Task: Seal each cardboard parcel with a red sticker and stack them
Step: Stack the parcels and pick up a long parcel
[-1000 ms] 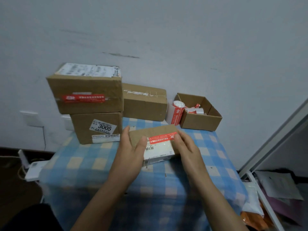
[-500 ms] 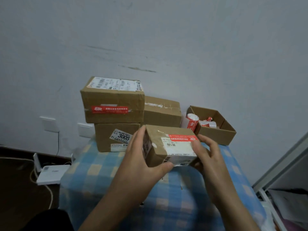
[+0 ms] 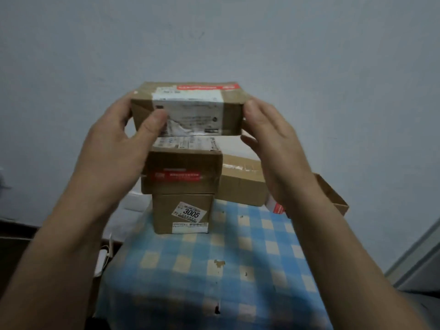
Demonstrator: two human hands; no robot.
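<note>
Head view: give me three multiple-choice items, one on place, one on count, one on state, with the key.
1. Where is the parcel?
A. On the cloth. B. Held above the stack. C. In the open box.
2. How many boxes make up the stack?
A. One. B. Four. C. Two.
3. What does the left hand do?
A. Grips the parcel. B. Lies flat on the cloth. C. Holds a sticker roll.
Key: 1 B, the stack's top label shows below it; 2 C, the red-stickered box sits on the 3005 box; 3 A, its thumb presses the parcel's front.
</note>
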